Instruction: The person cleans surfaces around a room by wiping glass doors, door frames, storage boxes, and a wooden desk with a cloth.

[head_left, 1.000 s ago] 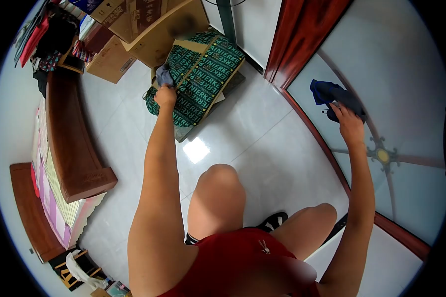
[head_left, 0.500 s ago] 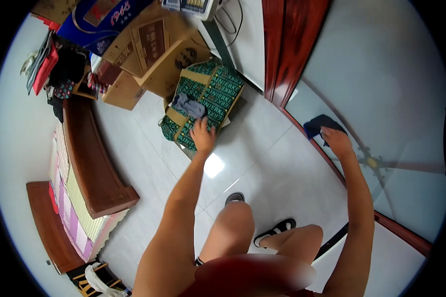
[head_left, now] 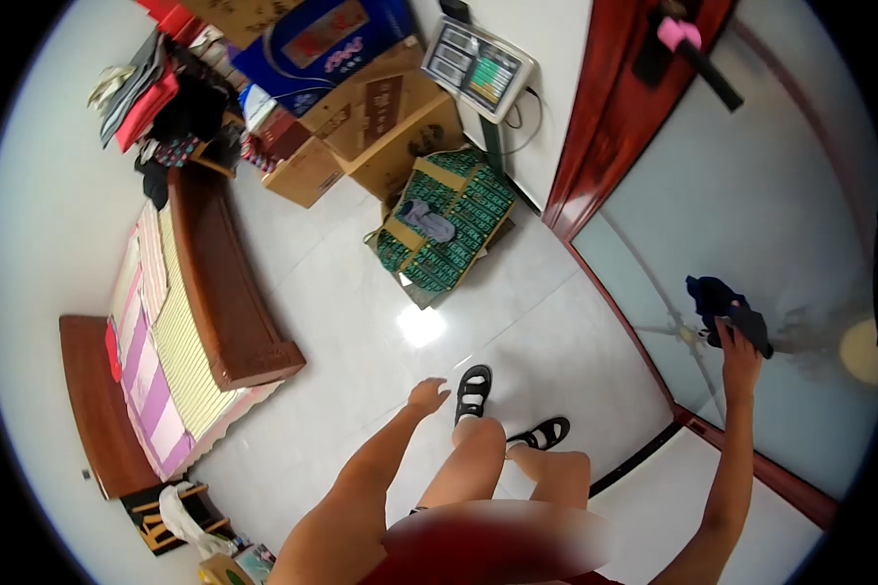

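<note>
while the right hand [head_left: 739, 363] clutches one dark cloth bundle [head_left: 717, 297], its layers indistinct, the left hand [head_left: 428, 395] hangs slack and empty; one grey cloth [head_left: 427, 221] tops one green bag [head_left: 480, 207]

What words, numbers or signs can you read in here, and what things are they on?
None that I can read for sure:
Green bag: rows of capital letters, too small and blurred.
Blue box: big slanted lettering, too blurred.
Cardboard box: printed panel, too small.
Scale: panel markings, too small.
Dark cloth in the right hand: no words that I can see.
</note>
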Demonstrator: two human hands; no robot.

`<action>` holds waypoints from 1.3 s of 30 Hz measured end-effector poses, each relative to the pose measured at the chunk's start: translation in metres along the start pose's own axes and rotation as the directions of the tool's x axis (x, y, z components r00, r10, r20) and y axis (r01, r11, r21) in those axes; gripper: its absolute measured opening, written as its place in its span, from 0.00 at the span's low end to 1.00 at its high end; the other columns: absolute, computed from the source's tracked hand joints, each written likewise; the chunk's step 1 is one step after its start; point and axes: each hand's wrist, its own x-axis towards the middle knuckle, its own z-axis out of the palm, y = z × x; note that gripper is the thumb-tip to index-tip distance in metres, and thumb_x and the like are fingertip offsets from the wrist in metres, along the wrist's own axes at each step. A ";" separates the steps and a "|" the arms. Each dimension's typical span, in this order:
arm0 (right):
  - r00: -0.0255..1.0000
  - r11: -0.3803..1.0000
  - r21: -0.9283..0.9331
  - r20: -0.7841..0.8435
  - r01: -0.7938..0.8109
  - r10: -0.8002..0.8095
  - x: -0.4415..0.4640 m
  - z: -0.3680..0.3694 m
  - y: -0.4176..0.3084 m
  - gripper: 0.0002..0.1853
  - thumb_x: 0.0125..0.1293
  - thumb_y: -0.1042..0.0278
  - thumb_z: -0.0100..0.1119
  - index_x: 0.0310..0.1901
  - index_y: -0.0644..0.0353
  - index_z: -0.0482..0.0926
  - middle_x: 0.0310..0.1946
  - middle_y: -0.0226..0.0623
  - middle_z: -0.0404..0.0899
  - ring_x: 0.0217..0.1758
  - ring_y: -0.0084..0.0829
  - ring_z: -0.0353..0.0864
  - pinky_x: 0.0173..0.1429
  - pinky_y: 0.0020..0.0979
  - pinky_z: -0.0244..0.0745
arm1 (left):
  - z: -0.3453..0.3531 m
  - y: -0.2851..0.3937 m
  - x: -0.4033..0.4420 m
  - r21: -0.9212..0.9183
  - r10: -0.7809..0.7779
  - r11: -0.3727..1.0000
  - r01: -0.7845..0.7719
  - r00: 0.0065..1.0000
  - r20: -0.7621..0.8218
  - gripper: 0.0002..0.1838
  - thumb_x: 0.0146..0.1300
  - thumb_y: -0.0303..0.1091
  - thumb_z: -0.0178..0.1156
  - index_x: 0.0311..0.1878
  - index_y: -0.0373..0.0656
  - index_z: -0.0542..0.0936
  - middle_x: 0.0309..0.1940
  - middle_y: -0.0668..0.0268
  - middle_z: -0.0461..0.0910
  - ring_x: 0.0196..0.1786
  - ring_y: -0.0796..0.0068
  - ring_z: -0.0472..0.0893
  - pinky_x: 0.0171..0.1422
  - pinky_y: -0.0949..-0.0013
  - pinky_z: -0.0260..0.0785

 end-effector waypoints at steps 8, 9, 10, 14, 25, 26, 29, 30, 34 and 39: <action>0.977 0.987 0.158 -0.212 0.038 -0.003 0.082 -0.114 0.037 0.17 0.60 0.75 0.55 0.50 0.53 0.84 0.69 0.34 0.68 0.64 0.35 0.71 0.57 0.40 0.66 | -0.070 -0.031 -0.209 -0.191 -0.252 0.953 0.235 0.966 -0.066 0.25 0.66 0.51 0.57 0.59 0.46 0.78 0.47 0.54 0.84 0.52 0.52 0.82 0.57 0.55 0.74; 0.984 0.980 0.195 -0.178 0.038 -0.002 0.096 -0.125 0.035 0.17 0.60 0.75 0.55 0.50 0.54 0.84 0.68 0.35 0.68 0.63 0.36 0.71 0.57 0.40 0.66 | -0.081 -0.030 -0.233 -0.213 -0.285 0.941 0.264 0.956 -0.069 0.25 0.67 0.51 0.57 0.59 0.46 0.78 0.47 0.54 0.84 0.52 0.52 0.82 0.57 0.55 0.74; 0.990 0.973 0.229 -0.144 0.033 0.000 0.107 -0.133 0.032 0.17 0.59 0.74 0.55 0.50 0.54 0.83 0.68 0.36 0.68 0.62 0.37 0.71 0.57 0.40 0.66 | -0.089 -0.030 -0.256 -0.235 -0.312 0.928 0.288 0.947 -0.074 0.25 0.67 0.51 0.57 0.59 0.46 0.78 0.47 0.54 0.84 0.52 0.53 0.82 0.57 0.55 0.74; 1.000 0.910 0.415 0.010 -0.007 0.003 0.133 -0.164 -0.007 0.20 0.55 0.76 0.56 0.50 0.49 0.84 0.58 0.39 0.75 0.52 0.43 0.74 0.54 0.42 0.71 | -0.108 -0.054 -0.321 -0.282 -0.340 0.910 0.305 0.937 -0.084 0.25 0.67 0.52 0.56 0.60 0.47 0.78 0.47 0.55 0.85 0.52 0.53 0.82 0.58 0.55 0.74; 0.941 0.277 0.899 0.331 -0.338 0.073 0.148 -0.362 -0.223 0.21 0.59 0.72 0.52 0.55 0.59 0.81 0.46 0.49 0.84 0.48 0.43 0.84 0.56 0.35 0.76 | -0.199 -0.223 -0.369 -0.185 -0.253 0.948 0.257 0.966 0.046 0.27 0.66 0.55 0.55 0.62 0.49 0.78 0.55 0.52 0.81 0.59 0.51 0.79 0.65 0.55 0.69; 0.943 0.205 0.920 0.325 -0.333 0.072 0.152 -0.364 -0.242 0.21 0.59 0.72 0.52 0.55 0.60 0.80 0.46 0.48 0.85 0.48 0.40 0.84 0.56 0.34 0.76 | -0.217 -0.241 -0.369 -0.194 -0.252 0.951 0.239 0.967 -0.046 0.27 0.66 0.54 0.56 0.61 0.48 0.78 0.51 0.52 0.82 0.56 0.51 0.80 0.62 0.54 0.71; 0.961 0.094 0.959 0.256 -0.266 0.106 0.189 -0.382 -0.286 0.21 0.60 0.70 0.54 0.56 0.60 0.80 0.45 0.48 0.85 0.48 0.40 0.85 0.55 0.32 0.76 | -0.276 -0.277 -0.371 -0.309 -0.342 0.919 0.246 0.888 -0.308 0.24 0.66 0.51 0.57 0.58 0.45 0.79 0.43 0.54 0.85 0.48 0.52 0.83 0.54 0.54 0.74; 0.965 0.076 0.967 0.234 -0.243 0.115 0.202 -0.392 -0.297 0.21 0.60 0.70 0.54 0.56 0.60 0.80 0.44 0.49 0.85 0.48 0.41 0.85 0.55 0.33 0.76 | -0.293 -0.286 -0.367 -0.319 -0.349 0.917 0.240 0.868 -0.352 0.24 0.66 0.51 0.57 0.57 0.45 0.79 0.42 0.54 0.85 0.48 0.51 0.83 0.54 0.54 0.74; 0.974 0.029 0.987 0.151 -0.158 0.168 0.282 -0.465 -0.313 0.22 0.60 0.71 0.54 0.57 0.59 0.79 0.45 0.48 0.84 0.49 0.37 0.84 0.56 0.31 0.75 | -0.345 -0.316 -0.330 -0.427 -0.254 0.904 0.004 0.809 -0.530 0.23 0.67 0.49 0.57 0.58 0.44 0.79 0.45 0.51 0.84 0.50 0.53 0.83 0.55 0.58 0.74; 0.928 -0.057 0.998 0.046 -0.027 0.369 0.410 -0.521 -0.326 0.22 0.62 0.73 0.54 0.59 0.63 0.78 0.46 0.40 0.84 0.48 0.29 0.80 0.55 0.27 0.72 | -0.447 -0.275 -0.292 -0.540 -0.190 0.827 -0.155 0.828 -0.528 0.23 0.68 0.47 0.57 0.60 0.42 0.78 0.48 0.51 0.84 0.51 0.56 0.84 0.56 0.61 0.74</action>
